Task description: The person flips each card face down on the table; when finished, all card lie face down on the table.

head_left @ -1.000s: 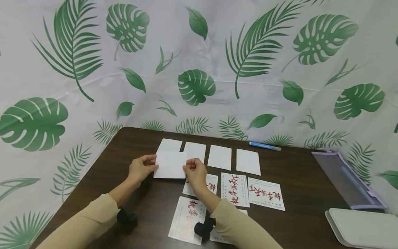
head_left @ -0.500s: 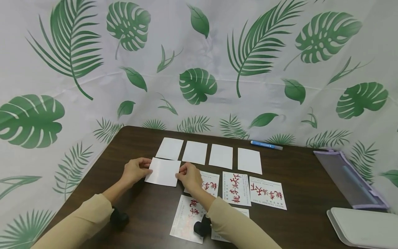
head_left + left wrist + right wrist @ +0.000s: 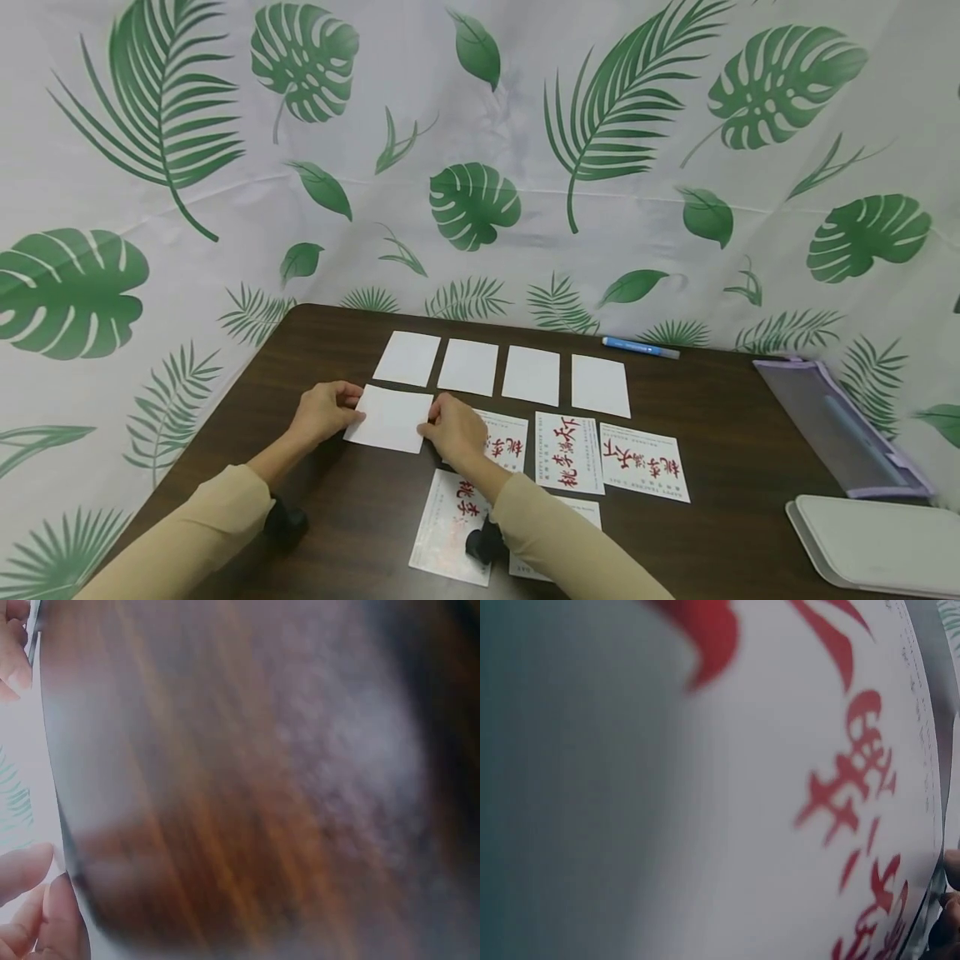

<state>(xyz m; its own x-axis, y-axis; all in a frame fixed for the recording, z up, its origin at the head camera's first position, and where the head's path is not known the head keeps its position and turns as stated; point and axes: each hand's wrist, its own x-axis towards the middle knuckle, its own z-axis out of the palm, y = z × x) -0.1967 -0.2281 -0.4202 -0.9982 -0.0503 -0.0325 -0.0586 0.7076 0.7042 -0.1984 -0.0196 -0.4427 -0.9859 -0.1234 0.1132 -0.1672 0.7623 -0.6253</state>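
In the head view a plain white card point(image 3: 390, 418) lies sideways between the two hands, just in front of the leftmost card of the back row. My left hand point(image 3: 324, 412) pinches its left edge between thumb and fingers. At its right edge, the right hand point(image 3: 456, 429) pinches it the same way. Whether the card touches the table cannot be told. The left wrist view shows the left fingers point(image 3: 64, 919) at the card's edge. A card with red brush characters point(image 3: 840, 795) fills much of the right wrist view, with right fingertips point(image 3: 951, 911) at its edge.
Several blank white cards point(image 3: 468, 367) form a row at the back of the dark wooden table point(image 3: 720, 442). Cards with red characters point(image 3: 568, 454) lie right and in front. A blue marker point(image 3: 640, 347), purple-edged mesh pouch point(image 3: 843, 429) and white flat case point(image 3: 885, 542) are farther right.
Both hands have brought the white card down, nearer and slightly left, off the back-row cards that it partly covered. Over the last half second it has barely shifted.
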